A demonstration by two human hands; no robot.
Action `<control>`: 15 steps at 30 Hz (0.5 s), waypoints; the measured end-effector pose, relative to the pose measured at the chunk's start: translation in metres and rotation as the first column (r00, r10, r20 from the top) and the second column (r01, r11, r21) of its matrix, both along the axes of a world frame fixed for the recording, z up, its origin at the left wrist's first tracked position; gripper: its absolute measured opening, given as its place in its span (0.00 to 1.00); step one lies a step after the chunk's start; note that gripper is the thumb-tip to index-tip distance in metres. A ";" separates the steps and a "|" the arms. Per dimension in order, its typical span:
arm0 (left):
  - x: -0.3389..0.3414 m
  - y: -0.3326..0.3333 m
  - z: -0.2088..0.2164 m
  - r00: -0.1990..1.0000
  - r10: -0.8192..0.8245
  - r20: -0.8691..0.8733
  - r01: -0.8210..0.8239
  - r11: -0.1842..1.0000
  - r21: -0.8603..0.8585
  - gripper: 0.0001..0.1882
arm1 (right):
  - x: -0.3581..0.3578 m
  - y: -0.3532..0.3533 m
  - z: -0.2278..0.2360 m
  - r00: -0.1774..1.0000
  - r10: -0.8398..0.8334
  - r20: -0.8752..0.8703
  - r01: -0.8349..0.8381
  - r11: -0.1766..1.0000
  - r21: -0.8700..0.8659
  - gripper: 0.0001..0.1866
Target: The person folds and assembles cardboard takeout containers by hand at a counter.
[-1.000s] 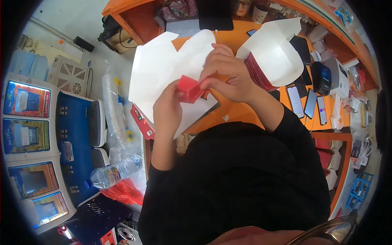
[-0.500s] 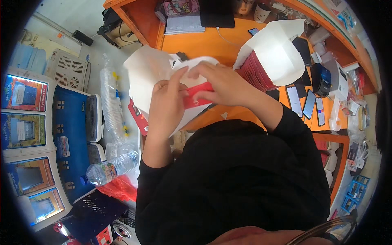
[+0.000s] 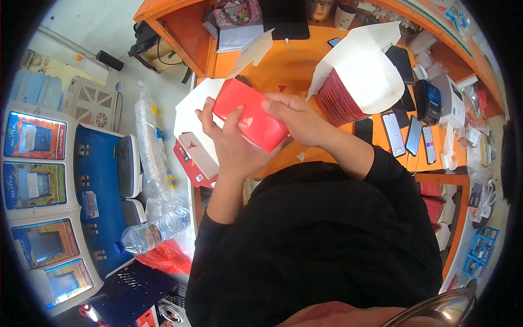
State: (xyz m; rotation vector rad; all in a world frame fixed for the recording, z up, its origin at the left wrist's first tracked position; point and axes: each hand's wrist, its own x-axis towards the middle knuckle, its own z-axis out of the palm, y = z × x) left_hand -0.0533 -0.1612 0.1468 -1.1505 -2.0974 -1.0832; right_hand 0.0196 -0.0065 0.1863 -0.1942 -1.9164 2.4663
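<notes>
Head view: both hands gripped a red box (image 3: 250, 114) above the orange bench (image 3: 289, 65). Left hand (image 3: 229, 144) was closed beneath it; right hand (image 3: 297, 117) clasped its upper edge. A white carton (image 3: 362, 71) of red boxes stood just right

The person wears a black long-sleeved top (image 3: 321, 240), sleeves pushed up.

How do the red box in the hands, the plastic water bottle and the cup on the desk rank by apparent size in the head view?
1. red box, though it is nearest the camera
2. water bottle
3. cup
</notes>
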 end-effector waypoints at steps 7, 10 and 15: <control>-0.002 0.008 0.003 0.982 -0.166 -0.095 0.181 0.965 0.188 0.45 | 0.001 -0.014 -0.003 0.975 -0.029 -0.219 0.069 0.982 0.177 0.16; -0.001 0.011 0.004 0.967 -0.201 -0.156 0.233 0.947 0.222 0.46 | 0.003 -0.016 -0.004 0.975 -0.035 -0.221 0.065 0.989 0.131 0.16; -0.004 0.011 0.002 0.940 -0.216 -0.264 0.265 0.950 0.168 0.56 | 0.023 -0.015 0.014 0.978 -0.078 -0.192 0.123 0.963 0.240 0.16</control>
